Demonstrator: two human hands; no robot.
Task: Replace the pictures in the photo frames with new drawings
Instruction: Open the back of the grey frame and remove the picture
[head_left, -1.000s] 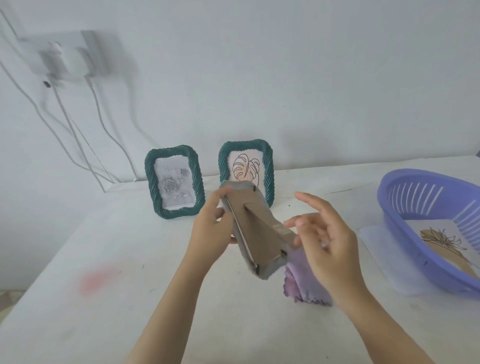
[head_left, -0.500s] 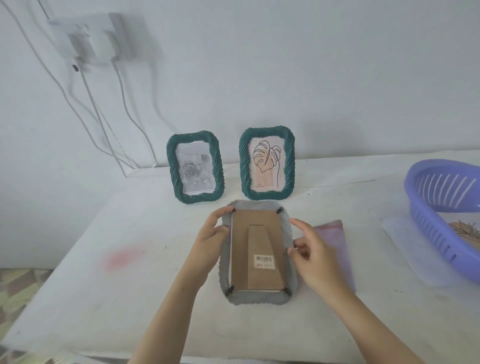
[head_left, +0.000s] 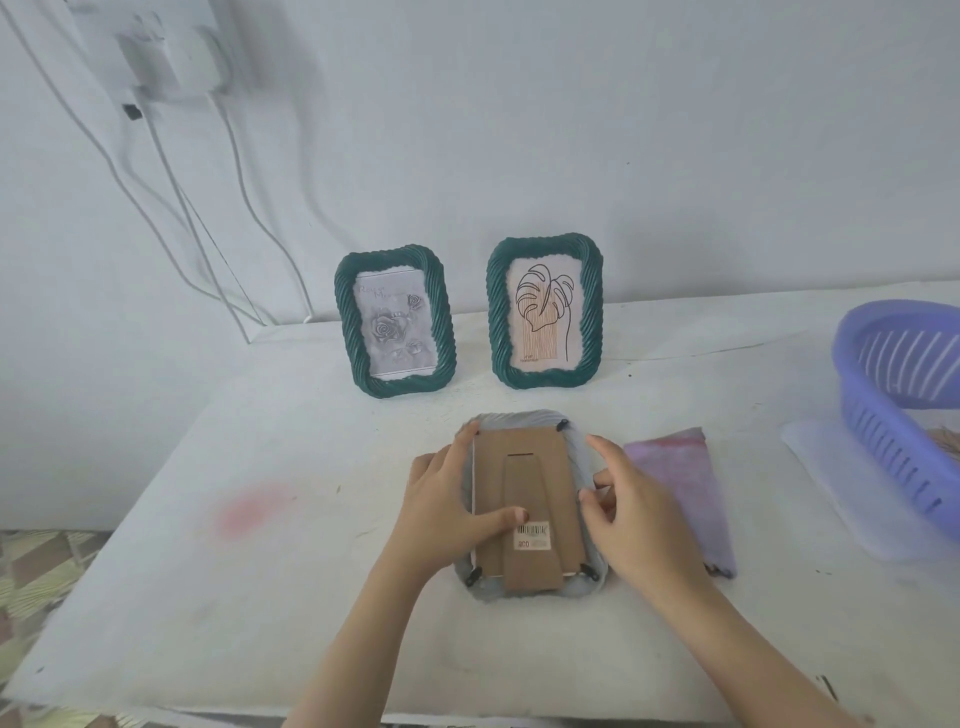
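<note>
In the head view a grey frame lies face down on the white desk, its brown cardboard back up, with a folded stand and a barcode sticker near the lower edge. Small black tabs sit at three visible corners. The left hand rests flat on the frame's left side, its grip released, thumb lying across the cardboard just beside the sticker. The right hand is at the frame's right edge, fingers loosely curled with the tips touching the rim; it grasps nothing. Just right of it a purple cloth lies flat. Behind, two green frames stand upright near the wall: the left frame shows a grey rose print, the right frame a leaf drawing. A purple basket sits at the far right on a clear sheet; a drawing shows partly inside. White cables hang down the wall at the left
</note>
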